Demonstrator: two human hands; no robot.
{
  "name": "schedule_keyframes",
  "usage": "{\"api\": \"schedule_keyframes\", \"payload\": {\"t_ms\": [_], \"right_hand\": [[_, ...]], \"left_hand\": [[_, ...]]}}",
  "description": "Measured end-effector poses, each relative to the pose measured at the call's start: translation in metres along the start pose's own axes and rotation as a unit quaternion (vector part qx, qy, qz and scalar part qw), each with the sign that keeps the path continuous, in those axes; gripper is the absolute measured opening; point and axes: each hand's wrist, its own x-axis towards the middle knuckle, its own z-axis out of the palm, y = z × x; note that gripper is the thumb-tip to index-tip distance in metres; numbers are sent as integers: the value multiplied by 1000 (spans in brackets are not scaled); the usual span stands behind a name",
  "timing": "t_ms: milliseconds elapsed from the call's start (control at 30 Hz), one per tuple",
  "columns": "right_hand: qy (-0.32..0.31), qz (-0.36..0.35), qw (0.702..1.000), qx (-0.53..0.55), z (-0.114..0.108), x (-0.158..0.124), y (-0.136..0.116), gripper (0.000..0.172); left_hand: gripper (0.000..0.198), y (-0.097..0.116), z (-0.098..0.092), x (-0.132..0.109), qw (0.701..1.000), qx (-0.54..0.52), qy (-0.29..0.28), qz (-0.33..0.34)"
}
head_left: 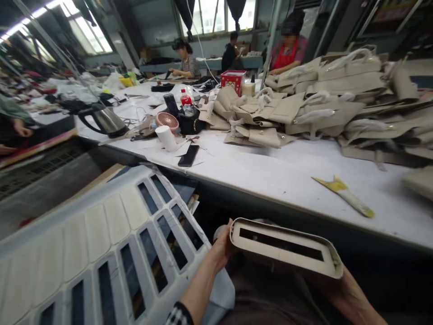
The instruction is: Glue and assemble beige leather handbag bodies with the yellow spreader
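Closest to the lens, the left grip [221,247] is clenched on the near-left end of a beige panel [280,258] with a long slot cut through it. The panel is held flat at lap height, below and short of the counter [287,171] edge. The right forearm [350,295] runs under the panel's far-right end. The right grip is hidden beneath it, so I cannot tell whether it is clenched or released.

The step in hand looks like steadying or checking this one piece between both grips. Any lift onto the counter would call for keeping both ends level and raising the panel clear of the dark counter edge just above the grips.

Left of the left grip, touching the arm, sits a white plastic crate [101,239] with slotted sides, which crowds any swing that way. Up and right of the grips, a flattened yellow tube [345,195] lies alone on the counter. Further beyond is a big heap of matching beige pieces [338,104]. Up and left of the left grip are a black phone [188,155], a white cup [167,136], a pink fan [167,121] and a steel kettle [104,121]. Other people work at far benches, well apart.
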Motion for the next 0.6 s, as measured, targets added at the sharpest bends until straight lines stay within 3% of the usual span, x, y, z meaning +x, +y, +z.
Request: {"api": "schedule_keyframes", "payload": {"t_ms": [167, 267, 467, 600], "right_hand": [[-7, -28, 1000, 9, 21, 2, 8, 39], [-31, -28, 999, -1, 26, -3, 3, 39], [-16, -31, 999, 5, 29, -5, -3, 32], [-69, -4, 997, 27, 31, -5, 2, 23]], "left_hand": [[66, -5, 7, -2, 998, -59, 8, 20], [64, -5, 12, -6, 996, -89, 10, 24], [66, -2, 21, -9, 994, -110, 18, 23], [52, -7, 22, -5, 987, -137, 79, 18]]}}
